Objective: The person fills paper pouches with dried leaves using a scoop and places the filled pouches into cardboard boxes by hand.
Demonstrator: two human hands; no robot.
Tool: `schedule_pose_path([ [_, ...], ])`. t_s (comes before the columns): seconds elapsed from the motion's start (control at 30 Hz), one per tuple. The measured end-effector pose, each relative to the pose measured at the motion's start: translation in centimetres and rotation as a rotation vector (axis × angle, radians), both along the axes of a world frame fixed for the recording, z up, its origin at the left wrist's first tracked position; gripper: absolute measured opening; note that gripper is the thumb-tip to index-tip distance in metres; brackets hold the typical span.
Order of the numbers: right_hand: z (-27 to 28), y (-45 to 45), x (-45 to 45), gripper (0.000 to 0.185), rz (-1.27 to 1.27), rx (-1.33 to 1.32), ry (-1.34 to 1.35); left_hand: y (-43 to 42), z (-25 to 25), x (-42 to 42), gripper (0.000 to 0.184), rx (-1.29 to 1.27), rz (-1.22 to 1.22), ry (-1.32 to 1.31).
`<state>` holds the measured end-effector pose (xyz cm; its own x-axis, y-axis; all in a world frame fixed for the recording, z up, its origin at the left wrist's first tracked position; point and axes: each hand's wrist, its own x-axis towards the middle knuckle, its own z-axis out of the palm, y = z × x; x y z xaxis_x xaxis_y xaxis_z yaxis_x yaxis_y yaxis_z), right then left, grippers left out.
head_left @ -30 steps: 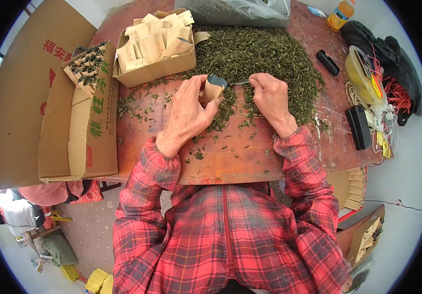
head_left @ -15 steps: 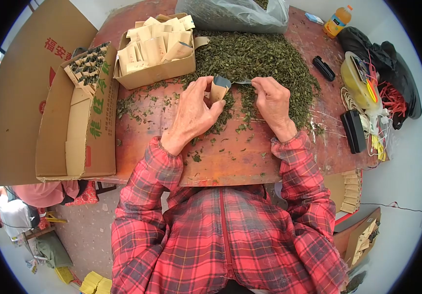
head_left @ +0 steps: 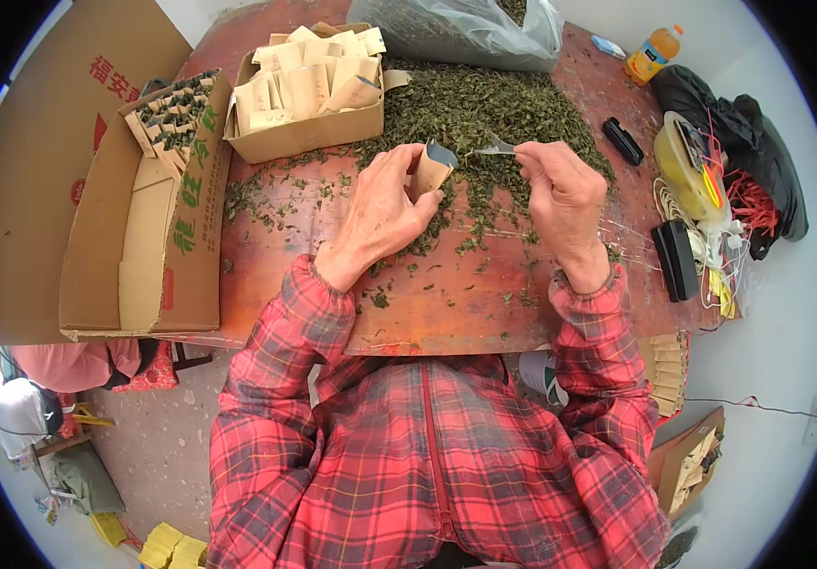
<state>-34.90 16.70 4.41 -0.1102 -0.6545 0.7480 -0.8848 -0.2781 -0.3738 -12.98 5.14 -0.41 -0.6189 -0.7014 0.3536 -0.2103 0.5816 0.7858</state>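
My left hand (head_left: pixel 382 211) is closed around a small brown paper packet (head_left: pixel 433 169), whose open, dark-lined top faces up. To its right, my right hand (head_left: pixel 568 194) pinches the handle of a small metal spoon (head_left: pixel 497 146); the spoon's head is over the pile of dried green leaves (head_left: pixel 532 104), a short way from the packet's mouth. Loose leaves lie scattered below and beside both hands. Behind my left hand stands a small carton (head_left: pixel 309 136) full of brown paper packets.
A long cardboard box (head_left: pixel 197 275) with leaf-filled packets stands left. A clear plastic bag (head_left: pixel 456 36) lies behind the leaves. At right are a black stapler-like object (head_left: pixel 623 141), a juice bottle (head_left: pixel 653 55), a yellow container (head_left: pixel 676 156) and a black case (head_left: pixel 676 260). People (head_left: pixel 24 412) appear lower left.
My right hand has moved right, away from the packet, with the spoon in it. My left hand still holds the packet, slightly further right. The view has shifted a little.
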Motion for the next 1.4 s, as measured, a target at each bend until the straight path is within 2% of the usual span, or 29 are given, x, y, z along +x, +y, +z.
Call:
schedule_pose_path([
  [0.37, 2.4, 0.2, 1.0, 0.030, 0.074, -0.007, 0.292, -0.1, -0.3, -0.1, 0.058, -0.136, 0.031, -0.046],
  [0.67, 3.7, 0.4, 2.2, 0.026, 0.083, -0.004, 0.642, -0.2, -0.7, -0.4, 0.057, -0.185, 0.037, -0.021],
  [0.87, 4.6, 0.2, 2.6, 0.026, 0.091, 0.008, 0.746, -0.1, -0.7, -0.5, 0.056, -0.181, 0.038, -0.018],
  [1.07, 5.2, 0.7, 1.7, 0.021, 0.038, -0.076, 0.677, -0.2, -0.5, -0.4, 0.054, -0.149, 0.033, -0.023],
  [1.17, 4.5, 2.7, 1.0, 0.028, -0.085, 0.119, 0.556, -0.1, -0.4, -0.2, 0.054, -0.092, 0.029, -0.044],
  [1.3, 1.1, 4.3, -0.2, 0.009, -0.167, 0.441, 0.348, -0.1, -0.4, -0.1, 0.054, -0.027, 0.017, -0.043],
  [1.33, 0.5, 4.4, -0.1, 0.003, -0.176, 0.451, 0.348, 0.1, -0.3, -0.2, 0.054, 0.015, 0.013, -0.025],
  [1.4, -0.7, 4.6, 0.0, 0.002, -0.189, 0.477, 0.319, 0.1, 0.1, -0.2, 0.054, 0.034, 0.008, -0.016],
])
